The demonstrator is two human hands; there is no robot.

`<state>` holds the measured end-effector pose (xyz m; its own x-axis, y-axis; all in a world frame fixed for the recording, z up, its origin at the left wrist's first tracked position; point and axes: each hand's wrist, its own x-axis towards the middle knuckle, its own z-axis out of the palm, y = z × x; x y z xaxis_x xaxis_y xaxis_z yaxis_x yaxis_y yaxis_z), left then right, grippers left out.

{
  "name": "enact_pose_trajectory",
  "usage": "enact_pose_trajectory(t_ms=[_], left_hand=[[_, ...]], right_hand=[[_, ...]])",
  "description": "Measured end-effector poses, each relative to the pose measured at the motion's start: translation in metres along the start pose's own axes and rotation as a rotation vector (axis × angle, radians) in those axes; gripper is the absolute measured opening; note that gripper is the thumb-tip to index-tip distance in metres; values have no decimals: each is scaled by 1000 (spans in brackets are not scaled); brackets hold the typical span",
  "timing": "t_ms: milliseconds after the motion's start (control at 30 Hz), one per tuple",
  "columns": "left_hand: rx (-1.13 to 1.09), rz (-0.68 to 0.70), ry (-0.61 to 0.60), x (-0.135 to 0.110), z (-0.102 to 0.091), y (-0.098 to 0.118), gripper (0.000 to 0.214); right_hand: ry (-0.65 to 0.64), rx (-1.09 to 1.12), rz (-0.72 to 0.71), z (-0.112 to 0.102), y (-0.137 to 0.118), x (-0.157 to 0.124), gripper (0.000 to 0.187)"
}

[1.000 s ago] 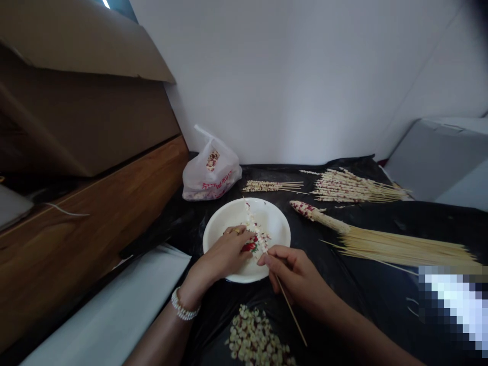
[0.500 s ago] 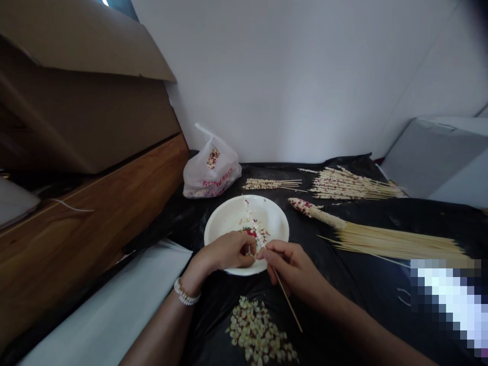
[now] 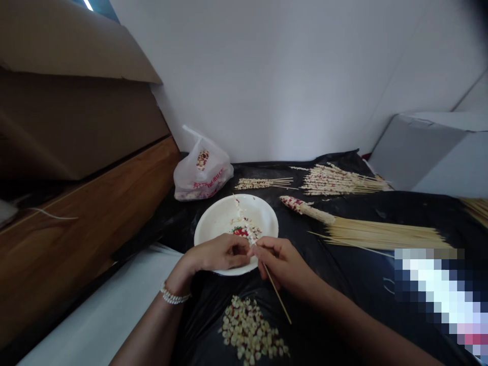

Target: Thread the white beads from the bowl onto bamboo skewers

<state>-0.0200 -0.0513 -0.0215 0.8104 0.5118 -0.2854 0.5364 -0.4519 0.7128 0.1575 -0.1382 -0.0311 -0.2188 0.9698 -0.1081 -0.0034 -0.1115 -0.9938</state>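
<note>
My right hand (image 3: 280, 262) pinches a thin wooden skewer (image 3: 277, 294) with its thumb and fingers. Pale and dark red corn kernels are threaded along the skewer's upper part, which slants over the white bowl (image 3: 204, 223); the lower end points down toward me. My left hand (image 3: 223, 252), a beaded bracelet on its wrist, hovers over the bowl's near rim. Its fingers are closed beside the skewer, close to the right fingertips; whatever they pinch is hidden. Loose kernels (image 3: 257, 230) lie inside the bowl. Nearer me, a pile of kernels (image 3: 249, 330) rests on black plastic.
A plastic bag (image 3: 204, 178) holding kernels stands behind the bowl. Filled skewers (image 3: 253, 183) lie beside a larger bunch (image 3: 331, 180). To the right are a partly stripped corn cob (image 3: 307, 208) and bare skewers (image 3: 385, 234). Cardboard boxes (image 3: 76, 117) rise at left.
The whole view has shifted slightly, so everything sits further left. My left fingers have drawn in closer to the skewer and the right fingertips. The right hand keeps its pinch on the skewer.
</note>
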Motion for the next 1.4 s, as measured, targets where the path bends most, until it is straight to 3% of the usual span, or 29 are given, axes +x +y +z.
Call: enact_pose_trajectory(t_ms=[367,667,833,1133,1400], left_hand=[[-138,19,-46,2,3,-16,10],[-296,-23,170,5,2,-12,12],[-682,-77,283,5,-6,-13,20],[-1701,-87,497,-6,-25,-6,16],[-2127,-196,656,6,-34,9,22]], right_hand=[[-10,-8,-12,-1,3,0,23],[14,44,-9,-8,6,6,22],[29,44,-1,-6,3,5,24],[22,91,62,-8,-3,6,30],[25,30,54,-12,-8,9,21]])
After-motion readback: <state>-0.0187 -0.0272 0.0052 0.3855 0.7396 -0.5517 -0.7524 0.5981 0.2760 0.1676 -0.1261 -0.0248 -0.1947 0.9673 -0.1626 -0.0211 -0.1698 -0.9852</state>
